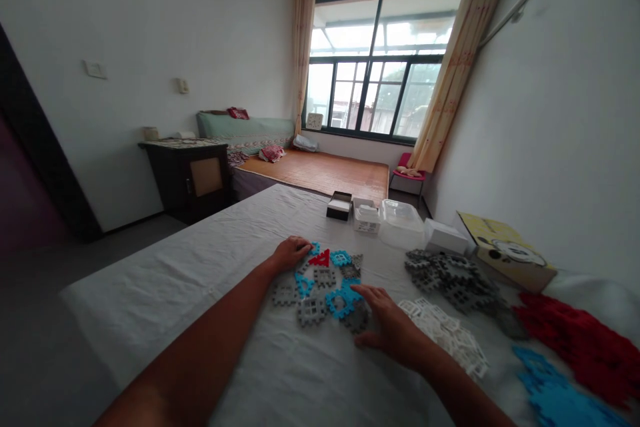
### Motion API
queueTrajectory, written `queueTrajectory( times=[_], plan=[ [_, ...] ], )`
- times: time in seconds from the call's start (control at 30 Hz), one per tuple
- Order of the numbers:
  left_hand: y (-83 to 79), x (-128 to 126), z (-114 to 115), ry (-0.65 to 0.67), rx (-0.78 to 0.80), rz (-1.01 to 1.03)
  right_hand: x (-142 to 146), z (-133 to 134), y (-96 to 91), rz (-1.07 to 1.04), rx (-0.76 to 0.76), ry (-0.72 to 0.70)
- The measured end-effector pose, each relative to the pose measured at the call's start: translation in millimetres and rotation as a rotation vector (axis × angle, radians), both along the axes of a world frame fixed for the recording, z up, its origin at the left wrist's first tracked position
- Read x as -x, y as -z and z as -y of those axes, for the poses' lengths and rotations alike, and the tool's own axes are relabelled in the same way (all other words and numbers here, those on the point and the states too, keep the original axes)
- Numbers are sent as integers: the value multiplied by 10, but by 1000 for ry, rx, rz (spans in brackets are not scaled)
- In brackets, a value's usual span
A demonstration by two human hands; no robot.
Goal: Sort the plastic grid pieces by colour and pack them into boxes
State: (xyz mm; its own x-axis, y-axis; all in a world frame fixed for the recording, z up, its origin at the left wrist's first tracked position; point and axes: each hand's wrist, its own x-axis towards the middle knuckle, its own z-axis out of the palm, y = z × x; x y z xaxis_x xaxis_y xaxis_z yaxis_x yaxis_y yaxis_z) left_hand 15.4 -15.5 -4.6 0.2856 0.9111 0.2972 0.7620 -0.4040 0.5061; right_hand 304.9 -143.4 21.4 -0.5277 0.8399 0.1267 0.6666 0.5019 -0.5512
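Note:
Flat interlocking plastic building pieces with notched edges lie in a loose cluster on the white-covered table between my hands. My left hand (291, 254) rests at the far left edge of the cluster, fingers stretched toward a small blue piece (315, 249) and partly hiding it. A red triangular piece (321, 258) and a grey window-like piece (325, 276) lie nearby. On the right side, my right hand (387, 320) has its thumb and fingers apart, its fingertips by a blue square piece (340, 303). A dark grey piece (356, 317) sits close to its thumb.
At right are piles of white pieces (445, 333), dark grey pieces (453, 277), red pieces (580, 340) and blue pieces (565, 393). Behind stand a black box (339, 207), clear tubs (401, 221), a white box (445, 236) and a yellow carton (505, 247).

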Motion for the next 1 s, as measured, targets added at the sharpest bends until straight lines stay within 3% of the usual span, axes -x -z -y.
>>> queueTrajectory(
  times=[0.23, 0.5, 0.7, 0.77, 0.9, 1.0],
  plan=[
    [34, 21, -22, -11, 24, 8, -50, 21, 7, 32, 25, 44],
    [19, 12, -37, 21, 10, -7, -281, 15, -222, 84, 27, -30],
    [10, 10, -42, 21, -32, -26, -437, -131, -177, 128, -44, 2],
    [17, 13, -45, 22, -55, -35, -601, -274, -150, 157, -117, 122],
    [24, 12, -43, 32, -69, -43, -1099, -616, -86, 271, -398, 508],
    [25, 10, -44, 24, -66, -45, -1264, -726, -60, 293, -555, 648]
  ],
)
